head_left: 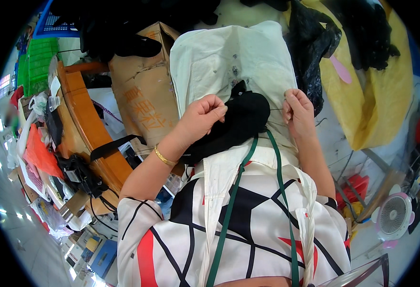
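A black cloth piece lies bunched on my lap, over the pale apron. My left hand is closed in a pinch just above its left side, thumb against the forefinger. What those fingertips hold, if anything, is too small to name. To the right of the cloth, my right hand is raised with thumb and fingers pinched together. A thin dark line, like a thread, spans the gap between the cloth and this hand. Dark scraps of lint dot the apron beyond the cloth.
A brown cardboard box stands left of my lap, beside a curved wooden chair. Black garments are heaped at the far left. On the right are a black plastic bag, a yellow sack and a small fan.
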`<state>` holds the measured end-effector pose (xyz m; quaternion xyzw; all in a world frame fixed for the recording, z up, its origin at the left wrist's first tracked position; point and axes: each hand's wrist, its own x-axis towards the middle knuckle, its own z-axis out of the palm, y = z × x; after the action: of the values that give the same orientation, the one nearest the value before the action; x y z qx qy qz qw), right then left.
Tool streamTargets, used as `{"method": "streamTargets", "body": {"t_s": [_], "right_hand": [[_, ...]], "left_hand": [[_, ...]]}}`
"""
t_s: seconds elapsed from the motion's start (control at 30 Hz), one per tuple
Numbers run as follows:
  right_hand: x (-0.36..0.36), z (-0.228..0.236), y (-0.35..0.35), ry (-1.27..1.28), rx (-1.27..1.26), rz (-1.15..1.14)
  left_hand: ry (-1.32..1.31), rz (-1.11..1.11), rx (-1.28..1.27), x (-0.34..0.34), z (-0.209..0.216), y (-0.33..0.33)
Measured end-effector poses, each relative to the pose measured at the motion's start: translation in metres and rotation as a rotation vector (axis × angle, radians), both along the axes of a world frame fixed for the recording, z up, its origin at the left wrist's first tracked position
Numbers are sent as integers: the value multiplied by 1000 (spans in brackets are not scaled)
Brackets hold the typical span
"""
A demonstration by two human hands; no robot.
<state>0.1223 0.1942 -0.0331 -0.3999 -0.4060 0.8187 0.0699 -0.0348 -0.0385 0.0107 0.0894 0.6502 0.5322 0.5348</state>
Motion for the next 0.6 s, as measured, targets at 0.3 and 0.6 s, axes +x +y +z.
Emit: {"method": "streamTargets", "body": {"t_s": [0.3, 0.6], "right_hand": [[1, 1, 0, 42, 13, 9], [8, 50, 6, 243, -34, -60]], "left_hand": [[446, -111, 5, 10, -6, 18], [516, -155, -95, 4, -19, 26]]}}
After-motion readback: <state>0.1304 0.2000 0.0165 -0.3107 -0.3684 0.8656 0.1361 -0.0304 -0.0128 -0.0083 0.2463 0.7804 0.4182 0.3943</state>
